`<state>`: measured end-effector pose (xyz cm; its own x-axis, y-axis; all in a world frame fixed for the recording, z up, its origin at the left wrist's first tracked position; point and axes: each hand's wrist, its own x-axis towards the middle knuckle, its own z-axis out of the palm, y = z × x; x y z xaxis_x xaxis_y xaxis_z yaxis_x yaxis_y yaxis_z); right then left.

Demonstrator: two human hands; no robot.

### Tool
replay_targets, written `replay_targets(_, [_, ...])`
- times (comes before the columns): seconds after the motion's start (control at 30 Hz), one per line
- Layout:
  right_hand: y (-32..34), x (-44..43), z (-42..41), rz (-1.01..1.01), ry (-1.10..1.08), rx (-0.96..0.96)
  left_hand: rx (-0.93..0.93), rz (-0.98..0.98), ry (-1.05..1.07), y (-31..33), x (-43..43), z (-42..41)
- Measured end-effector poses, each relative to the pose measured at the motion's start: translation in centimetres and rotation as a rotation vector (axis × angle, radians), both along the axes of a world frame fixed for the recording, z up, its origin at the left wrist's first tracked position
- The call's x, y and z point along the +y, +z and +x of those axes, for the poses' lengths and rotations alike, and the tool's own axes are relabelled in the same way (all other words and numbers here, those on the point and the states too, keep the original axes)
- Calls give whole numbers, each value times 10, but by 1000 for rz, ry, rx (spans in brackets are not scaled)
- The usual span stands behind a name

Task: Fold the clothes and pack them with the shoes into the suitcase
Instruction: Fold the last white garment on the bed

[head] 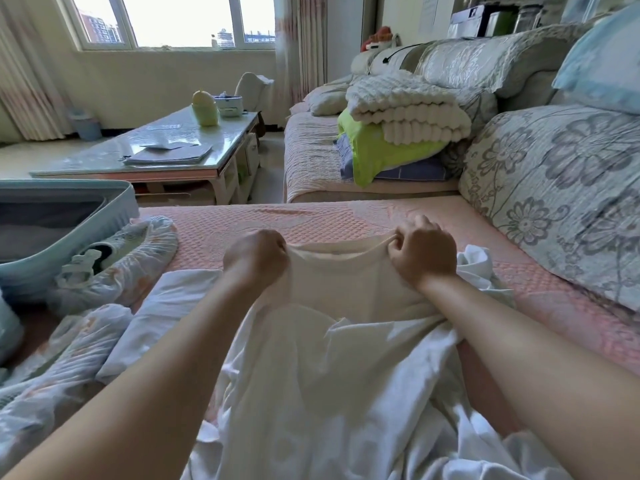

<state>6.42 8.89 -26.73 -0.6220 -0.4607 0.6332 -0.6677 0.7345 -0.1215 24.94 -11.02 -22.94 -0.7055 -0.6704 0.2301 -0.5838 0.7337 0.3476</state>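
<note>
While the left hand (256,259) and the right hand (424,252) are both curled tight on the top edge of a cream top (346,282), the cloth is pulled flat between them. Each fist is clamped on one corner, a little apart from the other, and the edge sags a bit in the middle. The rest of the top hangs down onto a heap of white clothes (311,393) that lies on the pink sofa (311,220). To the left, near the heap, a shoe (100,254) sits in a thin cover (152,247), just beside the open blue suitcase (34,268). None of these clothes look folded yet, so the job seems to be at its start.

What could go wrong? The top lies on the heap, not on a flat spot, so a fold made here may come out lumpy or crooked. If one hand pulls harder, the edge will go slanted. If a grip slips, the thin cloth could drop and mix in with the white clothes. The heap could also get dragged along when the top is lifted.
</note>
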Motion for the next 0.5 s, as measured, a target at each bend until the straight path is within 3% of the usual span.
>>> replay_targets(0.1, [3,-12,-8,-170,-85,-184,404,236,93,2,-15,-14])
replay_targets(0.17, [3,-21,-13,-244,-31,-319,479,264,124,-2,-24,-26])
replay_targets(0.33, [-14,-25,-15,-70,346,-874,-23,407,-110,-42,-17,-49])
replay_targets(0.4, [-11,-16,-21,-156,381,-895,-214,231,-133,-48,-15,-53])
replay_targets(0.5, [9,9,-36,-266,258,-734,-190,111,-153,-38,1,-58])
